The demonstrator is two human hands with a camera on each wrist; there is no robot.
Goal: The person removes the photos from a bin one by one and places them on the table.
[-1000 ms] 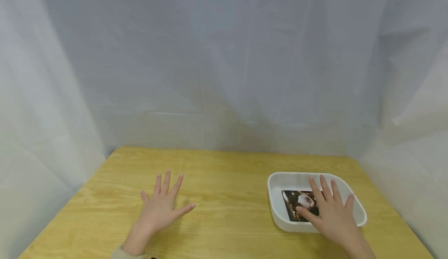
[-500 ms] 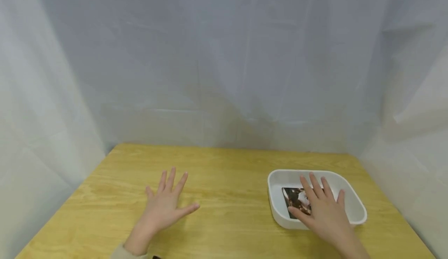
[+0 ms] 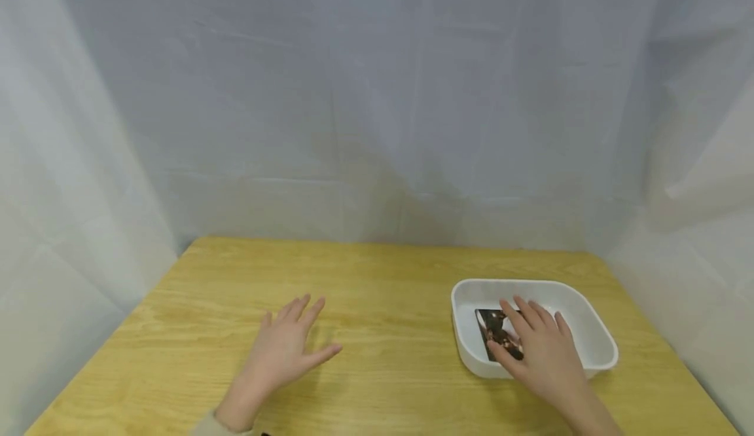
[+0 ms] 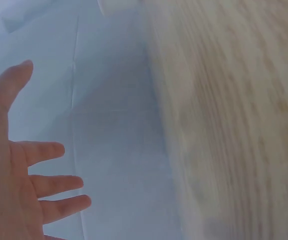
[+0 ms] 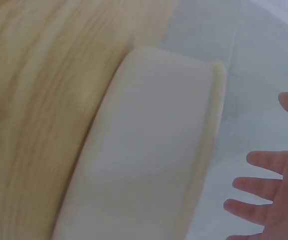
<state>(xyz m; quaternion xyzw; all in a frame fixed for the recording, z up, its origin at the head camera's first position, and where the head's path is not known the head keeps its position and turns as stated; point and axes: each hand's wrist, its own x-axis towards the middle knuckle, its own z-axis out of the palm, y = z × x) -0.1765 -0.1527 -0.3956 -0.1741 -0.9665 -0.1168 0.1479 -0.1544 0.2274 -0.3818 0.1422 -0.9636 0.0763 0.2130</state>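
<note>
A white plastic tub with rounded corners stands on the right side of the wooden table. Flat on its floor lies a dark printed card or photo, its right part hidden behind my right hand. That hand hovers over the tub's near side, fingers spread and holding nothing. In the right wrist view the hand is above the rim of the tub, apart from it. My left hand is held over the left half of the table, fingers spread, thumb pointing right. Nothing is in its grasp in the left wrist view either.
The yellowish wooden table spreads under both hands. Behind it hangs a pale grey sheet, with more sheeting along the left and right sides. A beige sleeve shows at the left wrist.
Both hands have tilted, so their fingers look shorter and slightly bent. The left hand has shifted a little right; the right hand has shifted left over the tub. The card stays in place.
</note>
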